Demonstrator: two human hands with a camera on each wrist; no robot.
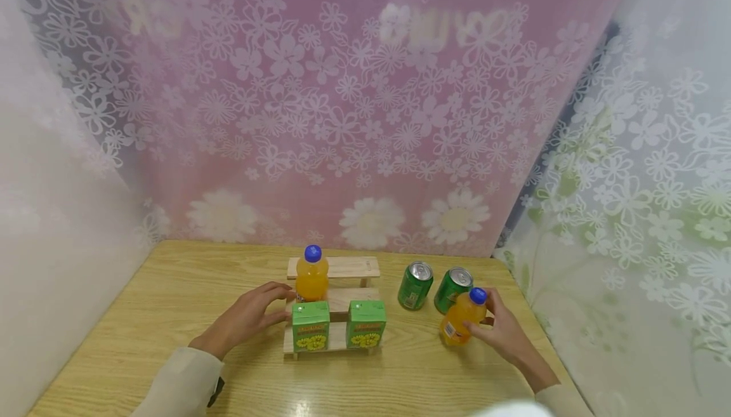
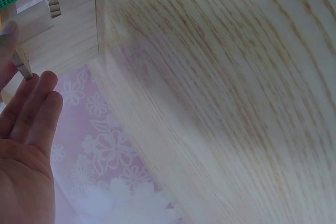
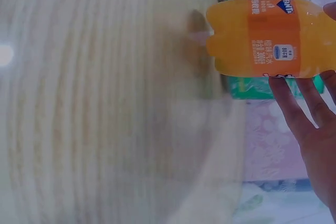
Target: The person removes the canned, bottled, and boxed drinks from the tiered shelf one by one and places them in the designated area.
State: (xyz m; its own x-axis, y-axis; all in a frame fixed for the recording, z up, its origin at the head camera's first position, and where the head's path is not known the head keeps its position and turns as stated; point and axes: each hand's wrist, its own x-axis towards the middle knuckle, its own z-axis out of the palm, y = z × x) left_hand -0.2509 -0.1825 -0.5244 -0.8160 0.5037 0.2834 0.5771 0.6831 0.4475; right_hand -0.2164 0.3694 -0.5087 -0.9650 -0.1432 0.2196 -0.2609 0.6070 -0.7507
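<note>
On the right of the tabletop [image 1: 422,376], the right hand [image 1: 504,333], forearm slanting inward, grips an orange bottle [image 1: 457,323], its long axis near upright and blue cap [image 1: 478,295] uppermost, just beside two green cans [image 1: 415,289]. Across from it, the left hand [image 1: 254,312] pinches the wooden rack [image 1: 351,268] (bearing another upright bottle [image 1: 311,279] and two green cartons [image 1: 367,325]) by its left end.

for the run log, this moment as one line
left hand: holds wooden rack | right hand: grips Fanta orange bottle | rack: another bottle, two green cartons
</note>
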